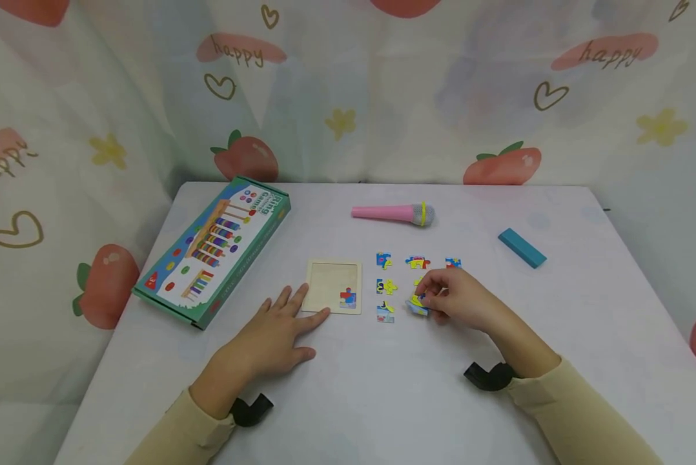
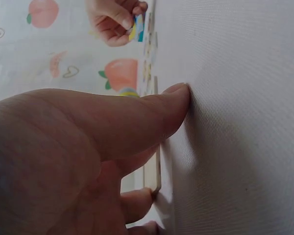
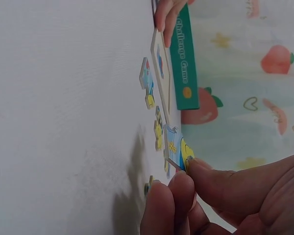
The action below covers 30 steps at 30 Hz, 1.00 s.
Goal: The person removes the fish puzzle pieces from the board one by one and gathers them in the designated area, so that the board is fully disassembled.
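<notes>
My right hand (image 1: 461, 298) pinches a blue and yellow jigsaw puzzle piece (image 3: 174, 144) between thumb and fingers, tilted up off the table in the right wrist view. Spread out flat, my left hand (image 1: 269, 339) touches the left and lower edges of a shallow wooden puzzle tray (image 1: 327, 279). One red and blue puzzle piece (image 1: 348, 299) lies in the tray's lower right corner. Right of the tray are several loose pieces, among them a yellow and blue piece (image 1: 385, 287) and a red and yellow piece (image 1: 418, 263). My right hand partly hides others.
A green game box (image 1: 211, 248) lies at the left of the white table (image 1: 348, 400). Behind the loose pieces is a pink toy microphone (image 1: 385, 212). A teal block (image 1: 522, 248) lies at the right, and a printed curtain hangs around the table.
</notes>
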{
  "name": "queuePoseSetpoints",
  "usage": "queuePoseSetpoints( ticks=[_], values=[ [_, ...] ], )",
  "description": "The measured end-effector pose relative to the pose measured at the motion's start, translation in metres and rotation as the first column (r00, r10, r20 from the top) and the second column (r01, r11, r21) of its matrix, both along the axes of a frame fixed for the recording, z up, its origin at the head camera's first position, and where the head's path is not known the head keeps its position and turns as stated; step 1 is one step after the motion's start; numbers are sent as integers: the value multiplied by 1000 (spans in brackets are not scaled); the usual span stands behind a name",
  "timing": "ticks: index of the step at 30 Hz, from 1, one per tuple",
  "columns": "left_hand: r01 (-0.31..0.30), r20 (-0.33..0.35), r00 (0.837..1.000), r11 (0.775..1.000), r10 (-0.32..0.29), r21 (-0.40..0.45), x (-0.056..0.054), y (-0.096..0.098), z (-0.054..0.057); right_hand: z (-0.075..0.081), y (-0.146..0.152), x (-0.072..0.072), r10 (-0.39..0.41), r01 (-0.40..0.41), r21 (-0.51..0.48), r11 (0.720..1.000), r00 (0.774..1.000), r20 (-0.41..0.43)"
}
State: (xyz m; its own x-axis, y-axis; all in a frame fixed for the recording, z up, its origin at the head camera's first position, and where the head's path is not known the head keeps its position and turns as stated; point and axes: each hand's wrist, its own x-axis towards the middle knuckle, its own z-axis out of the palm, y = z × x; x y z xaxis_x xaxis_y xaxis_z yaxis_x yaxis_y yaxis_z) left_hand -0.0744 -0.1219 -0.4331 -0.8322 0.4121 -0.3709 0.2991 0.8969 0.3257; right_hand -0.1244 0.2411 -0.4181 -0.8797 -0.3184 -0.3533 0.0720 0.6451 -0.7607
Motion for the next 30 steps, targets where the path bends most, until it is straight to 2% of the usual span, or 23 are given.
queuePoseSetpoints(
  ticks=[6,14,30],
  values=[
    [5,-4,1000,1000,-5,7,0,-2,-2,-5,3,7,-1,1,40,999,1000,13],
    [18,-15,1000,1000,-18,11,-1,-2,-3,-8,4,10,26,-19,113,993,998,-60],
    [8,-18,1000,1000,-8,5,-1,-1,-2,-14,-6,13,-18,54,270,961,991,-135]
  ],
)
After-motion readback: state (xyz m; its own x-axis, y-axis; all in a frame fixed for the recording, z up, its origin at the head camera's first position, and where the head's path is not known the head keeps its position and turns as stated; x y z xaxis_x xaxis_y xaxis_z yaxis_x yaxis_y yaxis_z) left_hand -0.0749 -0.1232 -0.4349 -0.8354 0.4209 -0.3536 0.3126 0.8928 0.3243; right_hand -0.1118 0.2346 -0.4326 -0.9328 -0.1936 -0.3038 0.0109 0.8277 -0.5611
